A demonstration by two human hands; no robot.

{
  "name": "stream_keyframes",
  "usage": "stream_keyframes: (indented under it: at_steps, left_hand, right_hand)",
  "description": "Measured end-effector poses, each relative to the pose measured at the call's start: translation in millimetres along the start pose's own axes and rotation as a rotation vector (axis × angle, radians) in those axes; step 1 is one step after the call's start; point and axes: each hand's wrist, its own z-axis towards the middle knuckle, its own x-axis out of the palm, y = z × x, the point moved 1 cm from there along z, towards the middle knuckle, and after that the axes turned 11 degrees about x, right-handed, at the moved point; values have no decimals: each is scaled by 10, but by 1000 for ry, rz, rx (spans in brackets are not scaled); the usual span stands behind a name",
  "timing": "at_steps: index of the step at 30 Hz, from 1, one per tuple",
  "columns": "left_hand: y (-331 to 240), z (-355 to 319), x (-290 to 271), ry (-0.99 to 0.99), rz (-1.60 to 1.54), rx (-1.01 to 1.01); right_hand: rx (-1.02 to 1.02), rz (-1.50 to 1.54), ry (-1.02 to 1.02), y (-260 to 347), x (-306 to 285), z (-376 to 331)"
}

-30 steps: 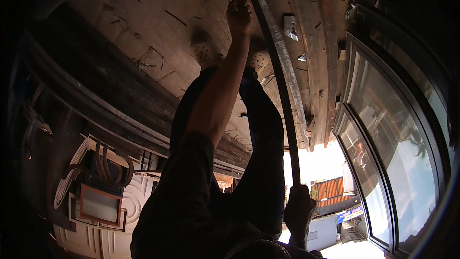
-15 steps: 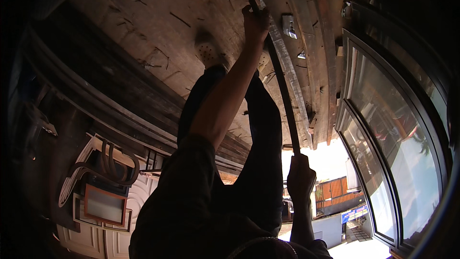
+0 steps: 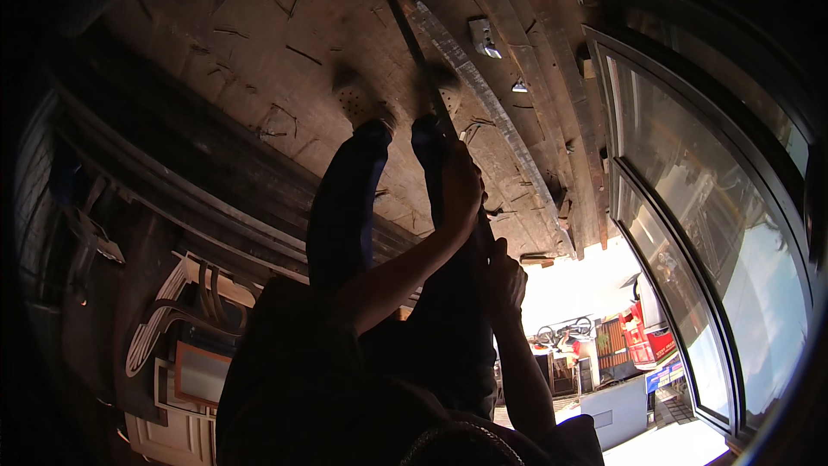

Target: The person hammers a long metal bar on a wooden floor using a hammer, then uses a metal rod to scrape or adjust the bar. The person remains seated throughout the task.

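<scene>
A long, narrow dark strip (image 3: 407,28) slants from the far middle down past my feet to my hands; its material is too dark to tell. My left hand (image 3: 461,185) is closed around it just beyond my knees. My right hand (image 3: 507,280) is closed at its near end, close behind the left. The strip's near end is partly hidden by my hands and lost against my dark trousers. Beside it, apart from the strip, a pale speckled length (image 3: 483,86) lies along the floor.
Long boards (image 3: 552,95) lie to the right, with a small metal piece (image 3: 485,38) near them. Dark framed glass panels (image 3: 707,207) stand at far right. Stacked dark planks (image 3: 198,147) run along the left. Debris litters the floor (image 3: 250,0); curved pieces and frames (image 3: 203,371) are at lower left.
My left hand has come back along the strip, closer to my right hand. The strip has shifted left, away from the speckled length, and my right hand has moved slightly left.
</scene>
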Motion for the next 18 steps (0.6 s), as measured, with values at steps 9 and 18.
stream_keyframes:
  at_steps: [9, 18]
  left_hand:
    - [1046, 724, 8, -302, 683, 707]
    - [1711, 1442, 513, -419, 579, 881]
  right_hand:
    - [-219, -19, -190, -671, 754, 894]
    - [-311, 30, -361, -1336, 1355, 2170]
